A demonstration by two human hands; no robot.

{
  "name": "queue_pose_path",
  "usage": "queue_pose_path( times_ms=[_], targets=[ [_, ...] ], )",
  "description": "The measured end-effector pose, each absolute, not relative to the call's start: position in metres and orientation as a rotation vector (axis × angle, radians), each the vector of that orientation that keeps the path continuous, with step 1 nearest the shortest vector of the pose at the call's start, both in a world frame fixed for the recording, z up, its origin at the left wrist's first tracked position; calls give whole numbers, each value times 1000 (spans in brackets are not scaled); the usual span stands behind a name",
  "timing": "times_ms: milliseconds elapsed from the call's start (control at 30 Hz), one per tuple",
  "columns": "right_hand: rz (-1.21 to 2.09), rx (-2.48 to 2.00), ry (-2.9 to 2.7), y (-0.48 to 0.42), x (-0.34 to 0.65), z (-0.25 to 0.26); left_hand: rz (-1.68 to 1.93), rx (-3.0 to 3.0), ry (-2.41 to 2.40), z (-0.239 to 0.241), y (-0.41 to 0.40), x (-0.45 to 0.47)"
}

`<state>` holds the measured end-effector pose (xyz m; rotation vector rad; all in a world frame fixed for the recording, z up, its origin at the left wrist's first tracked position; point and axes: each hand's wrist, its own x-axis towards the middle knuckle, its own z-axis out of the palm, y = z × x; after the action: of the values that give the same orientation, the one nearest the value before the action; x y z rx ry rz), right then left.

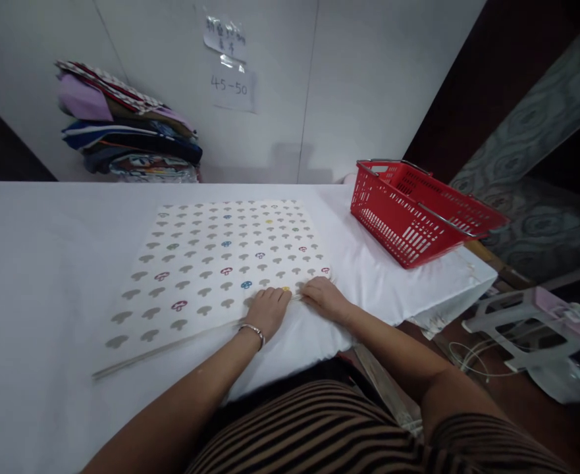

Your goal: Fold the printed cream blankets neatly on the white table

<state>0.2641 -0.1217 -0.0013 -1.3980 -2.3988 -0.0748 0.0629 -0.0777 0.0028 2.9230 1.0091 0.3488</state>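
A cream cloth [205, 263] printed with rows of grey-brown mushrooms, a few of them red, blue, yellow or green, lies flat and folded in layers. Its layered near edge slants toward me on the left. My left hand [268, 311], with a bracelet at the wrist, is closed on that near edge, knuckles up. Just beside it, my right hand [325, 297] pinches the same edge close to the near right corner. The fingertips of both hands are partly hidden, and a short strip of the edge shows between them.
The cloth rests on a white-covered table [33, 263]. A red plastic basket [398, 220] with metal handles stands at the right end. Folded fabrics [131, 131] are piled against the back wall. Beyond the table on the right are a plastic stool [527, 322] and loose cables [472, 359].
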Motion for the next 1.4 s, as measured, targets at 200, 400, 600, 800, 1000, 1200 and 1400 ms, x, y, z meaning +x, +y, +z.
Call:
queue_pose_path(
  times_ms=[200,400,600,800,1000,1200,1400],
  targets=[
    [-195,-1478,-2310,-131,305,-2,389,2978,974,-2,-75,63],
    [-155,-1676,-2038,-138,345,-4,397,2971,927,-3,-74,64],
    [647,-2013,-1151,-137,336,6,398,2994,912,-3,-76,64],
    [1046,-2043,-882,-125,322,26,378,3016,935,-3,-79,64],
    [1167,-2092,-824,-110,327,25,355,3074,948,-5,-79,64],
    [1125,-2028,-894,-101,331,22,355,3046,949,-2,-80,63],
    [1152,-2099,-921,-102,335,15,333,3016,956,2,-81,62]
  ],
)
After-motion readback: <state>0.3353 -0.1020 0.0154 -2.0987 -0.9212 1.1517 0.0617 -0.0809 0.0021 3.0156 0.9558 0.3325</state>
